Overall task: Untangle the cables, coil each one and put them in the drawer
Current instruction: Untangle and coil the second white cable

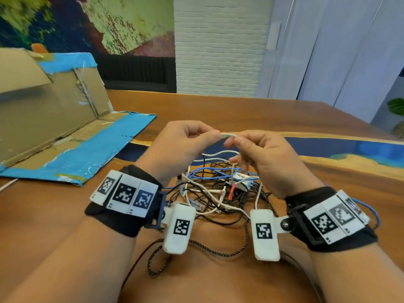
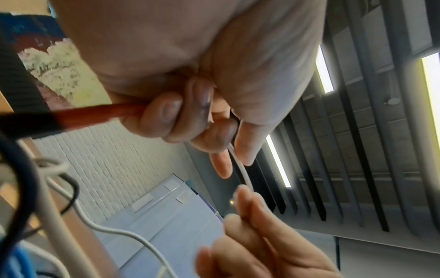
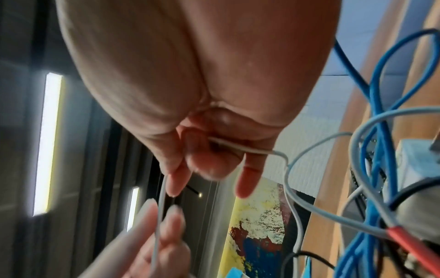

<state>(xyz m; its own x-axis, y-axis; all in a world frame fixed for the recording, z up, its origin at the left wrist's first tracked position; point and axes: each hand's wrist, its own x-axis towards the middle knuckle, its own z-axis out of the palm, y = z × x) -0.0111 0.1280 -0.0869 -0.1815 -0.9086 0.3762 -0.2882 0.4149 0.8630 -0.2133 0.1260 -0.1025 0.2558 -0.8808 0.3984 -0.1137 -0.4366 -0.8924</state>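
White thin round cable (image 1: pixel 227 134) is the one being worked: a short stretch of it spans between both hands, raised above the tangle. Left hand (image 1: pixel 183 145) pinches it between thumb and forefinger; other fingers curled into the palm. The left wrist view also shows a red-sleeved cable end (image 2: pixel 95 116) sticking out of the curled fingers (image 2: pixel 166 116); can't tell if it is gripped or just passing behind. Right hand (image 1: pixel 266 158) pinches the same white cable at its fingertips, with the cable looping back through the palm in the right wrist view (image 3: pixel 238 148) and running down into the pile.

Tangled pile of cables (image 1: pixel 218 191) lies on the table directly under and between the wrists: blue round cable (image 1: pixel 209 172), black thin cables, a dark braided cord (image 1: pixel 218 252) trailing toward the near edge, more white leads, a small white adapter block (image 1: pixel 240 182), a red sleeve (image 1: pixel 231 192). None coiled.

Wooden table with a blue resin inlay (image 1: pixel 328 119) carries everything. Opened-out cardboard box with blue tape edges (image 1: pixel 65 127) sits to the left of the pile, well apart from the hands. White brick wall (image 1: pixel 218 44) and a colourful mural (image 1: pixel 87 22) behind. No drawer visible in any view.
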